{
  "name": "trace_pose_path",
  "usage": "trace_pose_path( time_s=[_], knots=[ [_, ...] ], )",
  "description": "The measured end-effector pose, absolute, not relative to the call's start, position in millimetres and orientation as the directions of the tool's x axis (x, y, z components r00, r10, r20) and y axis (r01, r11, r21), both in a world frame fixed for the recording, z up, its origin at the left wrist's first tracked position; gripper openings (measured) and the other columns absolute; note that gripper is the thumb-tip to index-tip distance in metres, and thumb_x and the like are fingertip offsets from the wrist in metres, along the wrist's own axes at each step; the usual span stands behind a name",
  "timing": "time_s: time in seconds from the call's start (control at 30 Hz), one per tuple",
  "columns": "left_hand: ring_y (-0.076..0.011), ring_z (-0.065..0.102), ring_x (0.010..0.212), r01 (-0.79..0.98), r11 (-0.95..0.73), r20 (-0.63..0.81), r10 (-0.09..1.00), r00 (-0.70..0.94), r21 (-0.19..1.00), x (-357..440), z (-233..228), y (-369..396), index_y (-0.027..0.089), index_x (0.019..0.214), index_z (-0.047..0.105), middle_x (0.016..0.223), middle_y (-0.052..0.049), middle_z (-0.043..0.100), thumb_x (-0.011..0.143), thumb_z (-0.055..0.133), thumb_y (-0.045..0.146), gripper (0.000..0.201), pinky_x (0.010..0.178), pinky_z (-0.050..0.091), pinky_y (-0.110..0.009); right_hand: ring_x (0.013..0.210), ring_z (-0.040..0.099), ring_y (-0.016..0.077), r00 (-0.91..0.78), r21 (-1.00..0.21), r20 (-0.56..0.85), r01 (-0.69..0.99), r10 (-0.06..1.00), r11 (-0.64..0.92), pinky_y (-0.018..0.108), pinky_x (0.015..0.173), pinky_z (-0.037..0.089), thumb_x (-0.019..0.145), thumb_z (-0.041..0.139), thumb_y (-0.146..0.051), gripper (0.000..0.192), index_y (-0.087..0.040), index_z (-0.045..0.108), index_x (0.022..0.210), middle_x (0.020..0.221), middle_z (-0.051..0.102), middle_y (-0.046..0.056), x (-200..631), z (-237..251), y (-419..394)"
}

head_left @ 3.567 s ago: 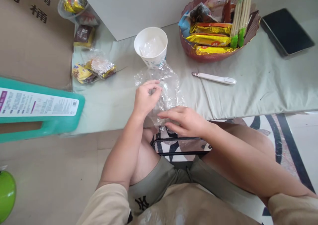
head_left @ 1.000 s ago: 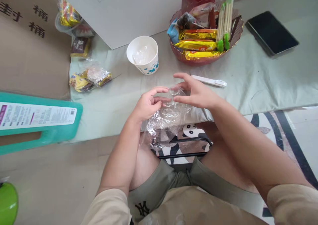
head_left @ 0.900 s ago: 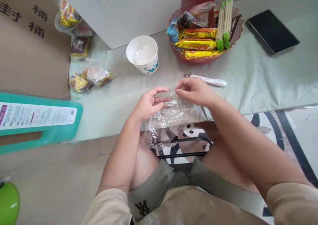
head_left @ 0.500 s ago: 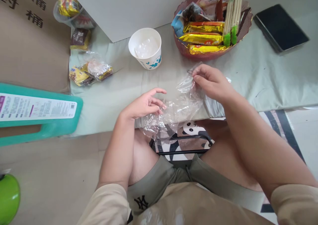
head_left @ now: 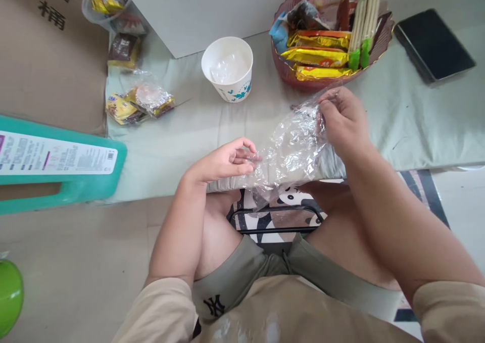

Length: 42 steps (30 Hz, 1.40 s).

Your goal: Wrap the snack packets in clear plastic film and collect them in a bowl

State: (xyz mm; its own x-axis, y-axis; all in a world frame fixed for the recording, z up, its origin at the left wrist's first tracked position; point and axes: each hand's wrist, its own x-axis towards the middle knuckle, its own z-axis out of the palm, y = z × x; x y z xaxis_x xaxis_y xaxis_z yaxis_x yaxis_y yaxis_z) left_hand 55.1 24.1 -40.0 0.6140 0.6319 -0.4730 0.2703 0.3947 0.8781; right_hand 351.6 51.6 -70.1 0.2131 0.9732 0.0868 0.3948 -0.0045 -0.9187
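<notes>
Both hands pinched the clear plastic wrap [head_left: 293,148] — left hand [head_left: 223,161] low, right hand [head_left: 341,120] high, apart; stretched thin, it could probably tear — or cling.

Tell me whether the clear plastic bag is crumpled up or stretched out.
Stretched out, though wrinkled: the clear plastic bag spans between the left hand and the right hand, each pinching one end.

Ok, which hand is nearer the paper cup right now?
Left. The left hand sits below the paper cup, pinching one end of the clear plastic bag. The right hand holds the bag's other end, farther out to the cup's right.
</notes>
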Motion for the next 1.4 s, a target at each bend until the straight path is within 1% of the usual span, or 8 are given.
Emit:
trace_pose_path(
  time_s=[0.17,0.27,0.4,0.6,0.77,0.93,1.17,1.4],
  knots=[
    [-0.012,0.069,0.072,0.318,0.302,-0.436,0.686,0.582,0.899,55.5,-39.5,26.3,0.02,0.098,0.057,0.091,-0.004,0.077,0.075,0.069,0.018,0.026,0.068,0.052,-0.024,0.053,0.054,0.0173,0.212,-0.923,-0.013,0.373,0.977,-0.093,0.032,0.053,0.042,0.093,0.062,-0.042,0.017,-0.026,0.057,0.09,0.062,0.052,-0.002,349.5,-66.3,49.5],
    [-0.0089,0.061,0.064,0.328,0.251,-0.38,0.819,0.43,0.911,48.7,-38.8,31.3,0.017,0.073,0.06,0.075,-0.001,0.07,0.071,0.058,0.014,0.004,0.061,0.046,-0.021,0.045,0.049,0.0142,0.181,-0.904,-0.062,0.407,0.982,-0.133,0.029,0.047,0.038,0.092,0.065,-0.04,0.016,-0.025,0.058,0.093,0.057,0.05,-0.005,349.1,-59.5,47.5],
    [-0.0073,0.042,0.048,0.384,0.299,-0.414,0.872,0.263,0.874,41.4,-37.2,36.5,0.017,0.063,0.06,0.054,0.003,0.051,0.069,0.056,0.02,0.008,0.047,0.028,-0.022,0.045,0.047,0.012,0.147,-0.871,-0.089,0.467,0.985,-0.148,0.027,0.045,0.034,0.09,0.068,-0.033,0.014,-0.025,0.06,0.098,0.056,0.053,-0.006,348.3,-52.7,44.3],
    [-0.0113,0.058,0.071,0.417,0.127,-0.277,0.905,0.323,0.9,31.8,-32.6,38.9,0.017,0.08,0.069,0.079,-0.001,0.066,0.064,0.08,0.026,0.021,0.063,0.046,-0.023,0.059,0.059,0.0157,-0.026,-0.918,-0.158,0.373,0.987,-0.137,0.029,0.052,0.047,0.085,0.075,-0.035,0.044,-0.028,0.057,0.125,0.073,0.062,-0.003,357.2,-59.1,37.2],
    [-0.0206,0.072,0.087,0.21,0.25,-0.302,0.913,0.274,0.945,25.7,-35.7,39.6,0.018,0.083,0.064,0.088,-0.004,0.068,0.059,0.079,0.019,0.028,0.067,0.057,-0.028,0.069,0.066,0.0173,-0.171,-0.969,-0.071,0.246,0.983,-0.027,0.034,0.062,0.058,0.082,0.072,-0.027,0.059,-0.032,0.049,0.136,0.086,0.064,-0.002,367.0,-73.7,31.4],
    [-0.0135,0.065,0.065,0.332,0.291,-0.385,0.884,0.265,0.897,27.6,-35.1,40.3,0.018,0.087,0.069,0.081,-0.003,0.068,0.058,0.066,0.012,0.03,0.044,0.04,-0.02,0.058,0.057,0.0118,-0.092,-0.903,-0.083,0.429,0.992,-0.036,0.032,0.059,0.053,0.084,0.061,-0.015,0.059,-0.032,0.049,0.14,0.099,0.066,0.001,361.7,-68.1,29.8],
    [-0.007,0.039,0.043,0.389,0.296,-0.396,0.894,0.209,0.873,23.1,-38.3,43.1,0.02,0.108,0.07,0.06,0.005,0.062,0.057,0.062,0.013,0.053,0.041,0.023,-0.021,0.046,0.045,0.0077,0.012,-0.789,-0.102,0.608,0.995,-0.088,0.034,0.059,0.047,0.077,0.059,-0.008,0.077,-0.032,0.045,0.149,0.106,0.07,0.001,360.4,-55.2,27.6],
    [-0.0089,0.058,0.058,0.38,0.295,-0.374,0.915,0.151,0.876,21.1,-37.5,43.5,0.02,0.105,0.066,0.107,-0.005,0.069,0.054,0.064,0.014,0.051,0.043,0.028,-0.021,0.071,0.062,0.0217,-0.003,-0.686,0.006,0.727,1.0,0.006,0.043,0.075,0.05,0.07,0.067,-0.013,0.075,-0.03,0.054,0.142,0.102,0.071,0.006,370.8,-56.7,18.7]
  ],
)
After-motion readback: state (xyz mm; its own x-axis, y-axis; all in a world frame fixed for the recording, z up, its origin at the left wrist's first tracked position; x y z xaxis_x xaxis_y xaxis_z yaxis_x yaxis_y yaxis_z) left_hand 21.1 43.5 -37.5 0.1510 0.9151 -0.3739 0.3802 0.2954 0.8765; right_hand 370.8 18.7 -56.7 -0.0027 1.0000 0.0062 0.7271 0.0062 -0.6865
